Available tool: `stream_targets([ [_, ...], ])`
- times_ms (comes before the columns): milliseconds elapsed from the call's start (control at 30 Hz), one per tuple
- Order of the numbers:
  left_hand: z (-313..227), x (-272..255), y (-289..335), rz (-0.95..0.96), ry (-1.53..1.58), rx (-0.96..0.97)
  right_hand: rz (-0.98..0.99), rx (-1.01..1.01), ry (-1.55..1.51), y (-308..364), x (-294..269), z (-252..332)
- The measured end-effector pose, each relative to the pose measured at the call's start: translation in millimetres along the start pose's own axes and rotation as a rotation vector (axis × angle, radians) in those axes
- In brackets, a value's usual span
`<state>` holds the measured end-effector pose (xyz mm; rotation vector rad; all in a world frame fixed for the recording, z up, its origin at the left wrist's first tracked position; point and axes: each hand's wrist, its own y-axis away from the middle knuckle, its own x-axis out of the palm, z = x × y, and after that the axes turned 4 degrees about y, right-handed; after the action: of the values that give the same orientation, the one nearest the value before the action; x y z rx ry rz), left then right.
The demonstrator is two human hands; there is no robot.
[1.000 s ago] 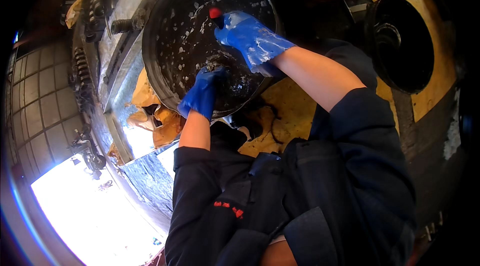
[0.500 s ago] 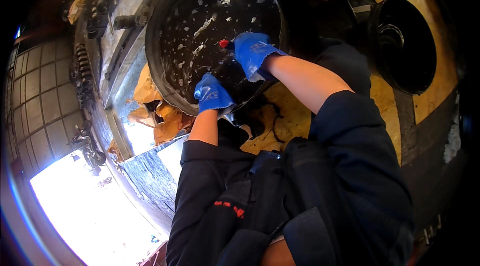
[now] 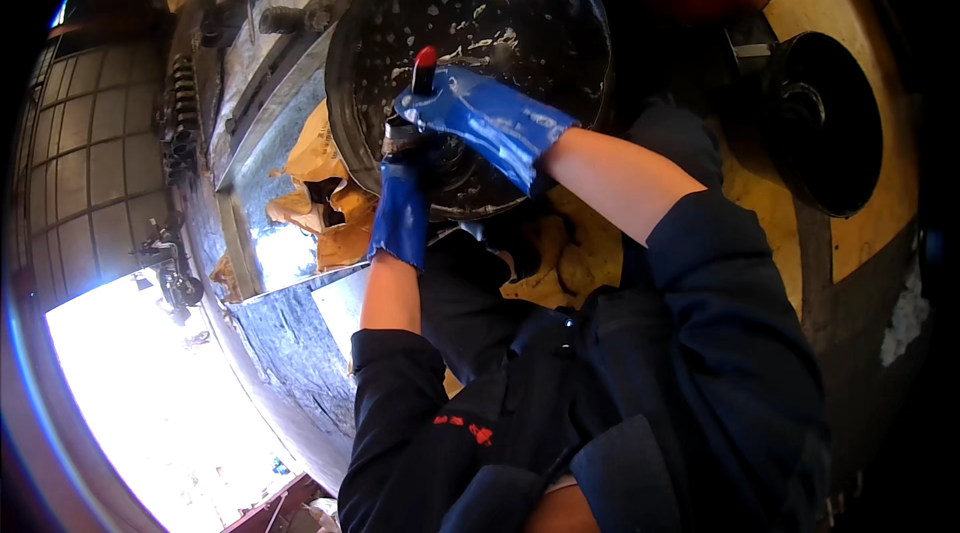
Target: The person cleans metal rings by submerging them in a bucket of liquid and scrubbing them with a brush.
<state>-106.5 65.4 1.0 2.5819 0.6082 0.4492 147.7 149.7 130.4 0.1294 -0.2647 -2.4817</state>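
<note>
Left hand (image 3: 398, 213) at near-left edge of black basin (image 3: 565, 38), finger grip can't tell; dark metallic part (image 3: 402, 136) just beyond. Red-tipped black tool (image 3: 424, 76) left of basin's middle, long axis near-to-far, red end toward far edge. Right hand (image 3: 470, 113) clenched around it.

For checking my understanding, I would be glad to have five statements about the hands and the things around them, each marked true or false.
1. The right hand holds a red-tipped handle. True.
2. The left hand is at the near side of the round tub. True.
3. Both hands are bare. False: they wear blue gloves.
4. The black bucket is left of the tub. False: it is on the right.
5. Orange-brown paper shows at the tub's lower left in the picture. True.
</note>
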Motion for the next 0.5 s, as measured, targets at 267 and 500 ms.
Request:
stream_targets([
  [267, -7, 19, 16, 0.016, -0.048, 0.164, -0.203, 0.083, -0.353, 0, -28, -30],
  [500, -14, 24, 12, -0.070, 0.126, 0.020, -0.232, 0.061, -0.245, -8, -28, -97],
])
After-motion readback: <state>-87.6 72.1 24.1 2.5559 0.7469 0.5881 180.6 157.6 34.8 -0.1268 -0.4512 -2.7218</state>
